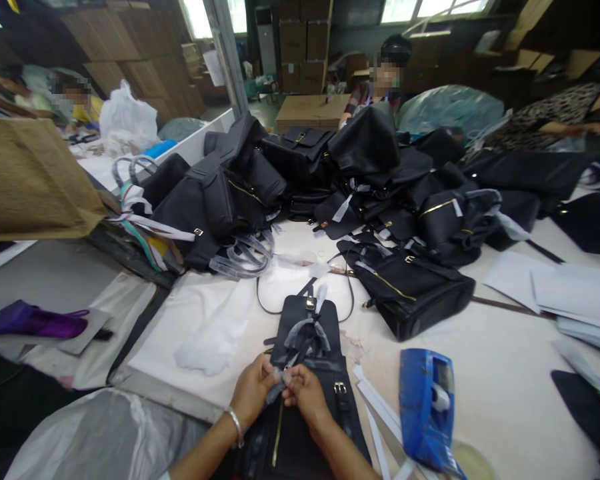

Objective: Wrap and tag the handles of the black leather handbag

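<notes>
A black leather-look backpack (pixel 307 373) with a gold zip and small buckles is laid flat at the near edge of a white worktable (pixel 505 373), directly below the camera. Both hands are closed on it: the left hand (pixel 253 393), wearing a thin silver bangle (pixel 236 427), and the right hand (pixel 305 393) are pinched together on a clear plastic wrapping strip (pixel 293 363) that is wound around the bag's strap. Whether the strip is being pulled tight or loosened cannot be told.

The bag is judged soft and floppy, light enough to be shifted with one hand, with a smooth surface that may slide on the table. The film is judged thin, slippery and easily torn, best taken by fingertip pinch close to the strap; the bag itself is best gripped by its strap or flap edge.

Just to the right, a blue tape dispenser (pixel 427 407) is lying beside white paper strips (pixel 380 407). To the left, a purple object (pixel 33 320) is resting on grey sheeting. Farther back, a heap of similar black bags (pixel 360 180) is spread across the table, and other people are seated beyond it, before stacked cardboard boxes (pixel 305 40).
</notes>
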Demonstrator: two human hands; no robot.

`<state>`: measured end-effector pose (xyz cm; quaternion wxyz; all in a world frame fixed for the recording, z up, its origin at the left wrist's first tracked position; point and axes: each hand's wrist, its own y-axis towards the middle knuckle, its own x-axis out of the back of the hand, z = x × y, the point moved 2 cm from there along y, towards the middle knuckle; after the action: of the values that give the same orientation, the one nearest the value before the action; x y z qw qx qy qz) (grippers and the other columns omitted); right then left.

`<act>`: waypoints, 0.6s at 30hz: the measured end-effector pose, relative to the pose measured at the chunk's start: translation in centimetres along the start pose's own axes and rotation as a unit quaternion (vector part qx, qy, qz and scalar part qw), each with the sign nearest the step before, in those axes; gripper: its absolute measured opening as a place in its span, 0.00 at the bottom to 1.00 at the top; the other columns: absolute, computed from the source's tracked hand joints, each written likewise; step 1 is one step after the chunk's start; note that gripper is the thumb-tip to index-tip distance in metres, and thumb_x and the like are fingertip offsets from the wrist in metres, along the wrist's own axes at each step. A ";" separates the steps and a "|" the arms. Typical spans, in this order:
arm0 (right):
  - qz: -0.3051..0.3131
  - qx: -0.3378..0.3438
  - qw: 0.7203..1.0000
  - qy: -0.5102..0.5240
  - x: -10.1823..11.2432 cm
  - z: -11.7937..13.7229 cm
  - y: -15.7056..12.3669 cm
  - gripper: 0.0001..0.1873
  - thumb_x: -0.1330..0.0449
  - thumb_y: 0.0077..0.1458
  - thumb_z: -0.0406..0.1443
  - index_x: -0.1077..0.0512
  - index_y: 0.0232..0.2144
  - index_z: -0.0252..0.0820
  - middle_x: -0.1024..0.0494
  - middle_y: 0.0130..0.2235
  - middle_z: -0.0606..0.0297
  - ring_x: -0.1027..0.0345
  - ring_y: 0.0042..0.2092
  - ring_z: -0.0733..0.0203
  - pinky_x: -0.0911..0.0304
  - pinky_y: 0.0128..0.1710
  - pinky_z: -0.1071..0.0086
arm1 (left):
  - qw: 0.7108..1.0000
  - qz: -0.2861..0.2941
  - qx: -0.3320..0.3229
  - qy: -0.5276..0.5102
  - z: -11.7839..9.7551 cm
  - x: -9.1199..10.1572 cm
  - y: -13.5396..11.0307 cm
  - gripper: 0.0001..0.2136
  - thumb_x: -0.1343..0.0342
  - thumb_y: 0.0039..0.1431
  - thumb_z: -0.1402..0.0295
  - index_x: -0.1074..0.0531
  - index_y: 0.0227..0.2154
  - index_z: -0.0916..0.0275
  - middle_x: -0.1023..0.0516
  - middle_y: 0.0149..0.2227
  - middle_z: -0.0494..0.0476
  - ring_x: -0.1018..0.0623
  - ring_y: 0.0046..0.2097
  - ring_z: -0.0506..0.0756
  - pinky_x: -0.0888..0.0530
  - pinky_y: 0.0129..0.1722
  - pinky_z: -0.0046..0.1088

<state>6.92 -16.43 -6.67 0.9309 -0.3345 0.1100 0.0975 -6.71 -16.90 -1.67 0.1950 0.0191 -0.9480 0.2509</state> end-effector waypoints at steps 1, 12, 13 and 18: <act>-0.004 0.004 1.000 -0.001 0.1 -0.1 0.1 0.26 0.37 0.39 0.55 0.34 0.27 0.39 0.32 0.17 0.72 0.40 0.17 0.70 0.42 0.18 0.76 | 1.000 0.012 0.007 -0.014 0.1 0.0 0.1 0.06 0.47 0.51 0.66 0.39 0.25 0.60 0.37 0.21 0.44 0.35 0.26 0.51 0.41 0.28 0.26; -0.027 0.060 0.997 -0.038 0.2 0.0 0.1 0.15 0.41 0.48 0.46 0.33 0.27 0.39 0.32 0.21 0.71 0.37 0.22 0.65 0.42 0.22 0.73 | 0.945 0.256 0.157 -0.132 -1.9 2.3 0.9 0.16 0.40 0.43 0.59 0.36 0.32 0.61 0.21 0.29 0.58 0.21 0.31 0.58 0.29 0.31 0.32; -0.028 0.065 0.997 -0.041 0.2 0.1 -0.1 0.14 0.42 0.49 0.45 0.33 0.28 0.39 0.32 0.21 0.70 0.37 0.22 0.65 0.42 0.22 0.73 | 0.943 0.256 0.168 -0.131 -1.6 2.3 1.1 0.17 0.38 0.41 0.60 0.35 0.31 0.62 0.21 0.29 0.58 0.22 0.31 0.58 0.30 0.31 0.31; -0.031 0.078 0.995 -0.052 0.5 0.6 -0.6 0.14 0.43 0.50 0.46 0.32 0.28 0.40 0.32 0.22 0.70 0.38 0.23 0.65 0.42 0.23 0.73 | 0.963 0.194 0.171 -0.081 0.2 1.6 1.9 0.16 0.36 0.36 0.62 0.36 0.25 0.63 0.28 0.21 0.50 0.29 0.23 0.51 0.36 0.24 0.25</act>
<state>7.61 -16.42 -5.98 0.9612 -0.2583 0.0581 0.0770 -8.50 -15.19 -2.09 0.0588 -0.1118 -0.8891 0.4399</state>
